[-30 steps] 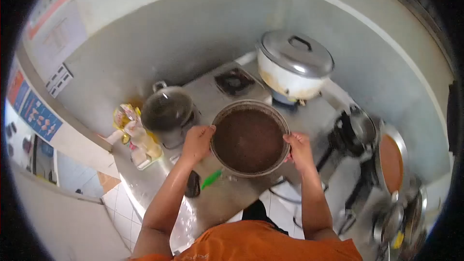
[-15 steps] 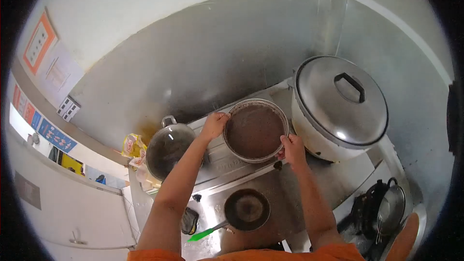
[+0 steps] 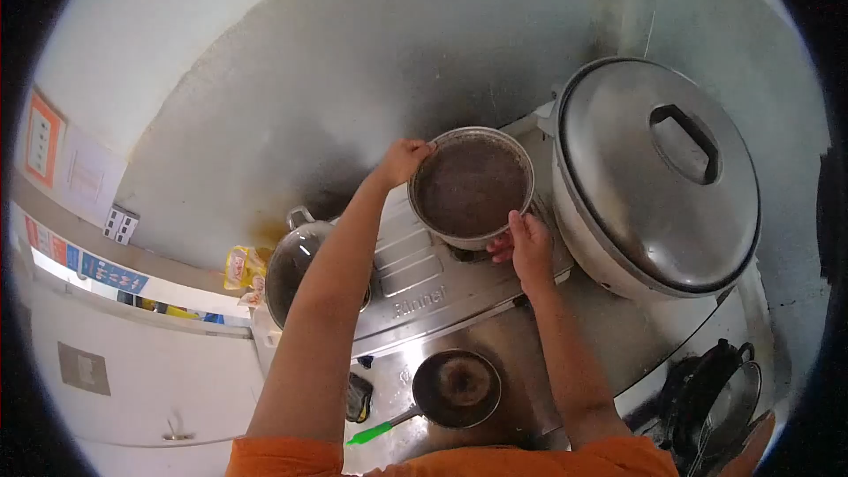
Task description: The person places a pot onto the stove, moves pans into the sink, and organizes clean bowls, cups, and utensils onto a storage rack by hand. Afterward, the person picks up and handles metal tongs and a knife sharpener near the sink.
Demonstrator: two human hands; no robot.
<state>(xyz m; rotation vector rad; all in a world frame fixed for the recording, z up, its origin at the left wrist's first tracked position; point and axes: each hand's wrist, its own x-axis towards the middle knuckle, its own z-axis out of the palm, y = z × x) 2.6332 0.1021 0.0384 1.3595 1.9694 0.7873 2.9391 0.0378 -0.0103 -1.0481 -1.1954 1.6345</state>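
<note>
- I see the left hand (image 3: pixel 406 162) at the upper middle of the frame, with its fingers closed narrowly on the upper left rim of the pot (image 3: pixel 446 231).
- I see the right hand (image 3: pixel 528 252) at the lower right side of the same pot; its thumb is at the rim and its other fingers are bent lower, against the wall.
- The pot is a little above the centre of the frame, with dark brown content (image 3: pixel 471 184) inside.
- It is over the stove (image 3: pixel 411 291); whether it touches the stove, I cannot tell.
- The cooker (image 3: pixel 587 238), with its metal lid (image 3: pixel 618 150) on, fills the right of the frame and stands near the right hand.
- At centre left there is a wok (image 3: pixel 287 278), which the left forearm partly hides from me.
- A yellow packet (image 3: pixel 240 267) lies just beside it.
- Below the stove, at bottom centre, I find a skillet (image 3: pixel 458 389) with a green handle (image 3: pixel 369 433).
- A strainer (image 3: pixel 738 402) is at the lower right.
</note>
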